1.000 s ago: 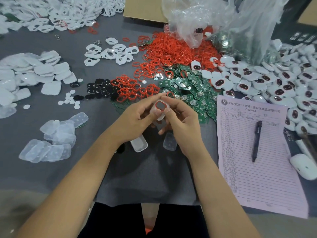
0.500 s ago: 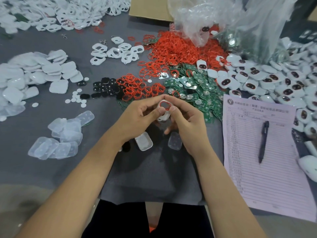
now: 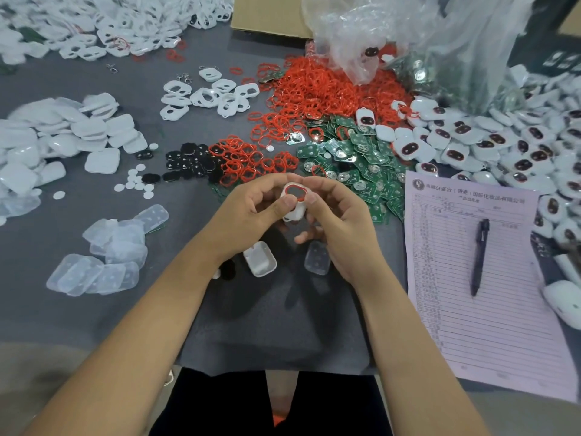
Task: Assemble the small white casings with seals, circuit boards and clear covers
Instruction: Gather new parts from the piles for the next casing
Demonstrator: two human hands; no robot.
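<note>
My left hand (image 3: pixel 251 212) and my right hand (image 3: pixel 339 221) hold one small white casing (image 3: pixel 295 206) between them above the grey table. A red seal ring (image 3: pixel 295 191) lies around the casing's dark opening. Both thumbs press on the casing's near rim. Below my hands lie a white casing half (image 3: pixel 259 259) and a clear cover (image 3: pixel 317 258). Red seals (image 3: pixel 327 89) are heaped behind, green circuit boards (image 3: pixel 361 162) to the right of them.
Clear covers (image 3: pixel 103 256) lie at the left, white shells (image 3: pixel 72 136) further left, black pads (image 3: pixel 188 162) in the middle. Assembled casings (image 3: pixel 503 146) pile at the right beside a printed sheet (image 3: pixel 471 309) with a pen (image 3: pixel 479 256). A plastic bag (image 3: pixel 408 36) stands behind.
The hands have kept the casing between them, and the fingers have shifted slightly around the red seal. The view has drifted a little.
</note>
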